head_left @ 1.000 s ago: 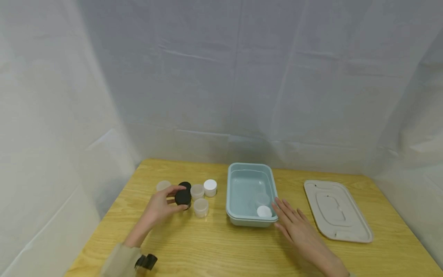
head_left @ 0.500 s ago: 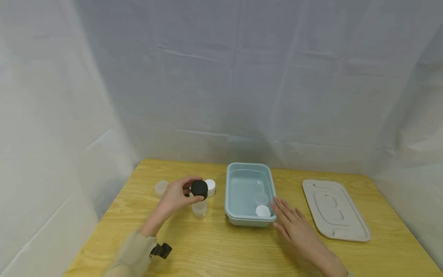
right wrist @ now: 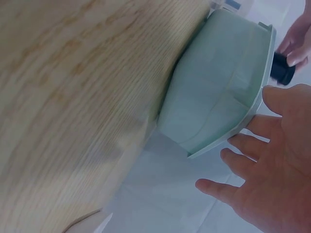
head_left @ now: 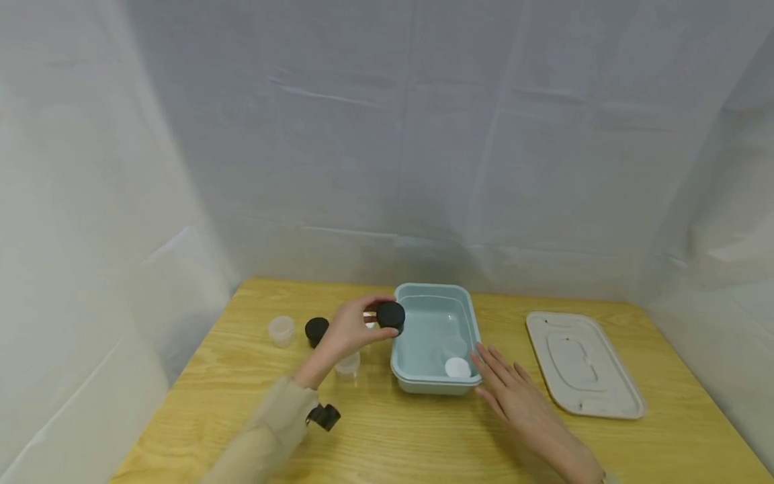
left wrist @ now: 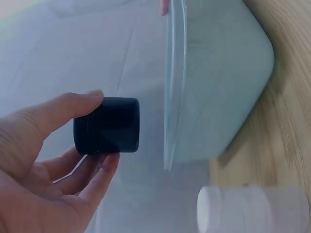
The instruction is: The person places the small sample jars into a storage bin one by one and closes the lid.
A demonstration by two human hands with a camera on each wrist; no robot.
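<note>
The left hand [head_left: 351, 329] grasps 1 black jar [head_left: 390, 314], now carried from the jar group to the blue tub's [head_left: 434, 384] rim. The right hand [head_left: 514, 396] lies relaxed beside it.

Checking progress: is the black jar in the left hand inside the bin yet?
Not yet: the black jar is held at the bin's left rim.

Head overview; wrist close-ups share bin [head_left: 432, 336].

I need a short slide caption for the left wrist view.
Left hand holding a black jar beside the rim of a pale blue tub.
</note>
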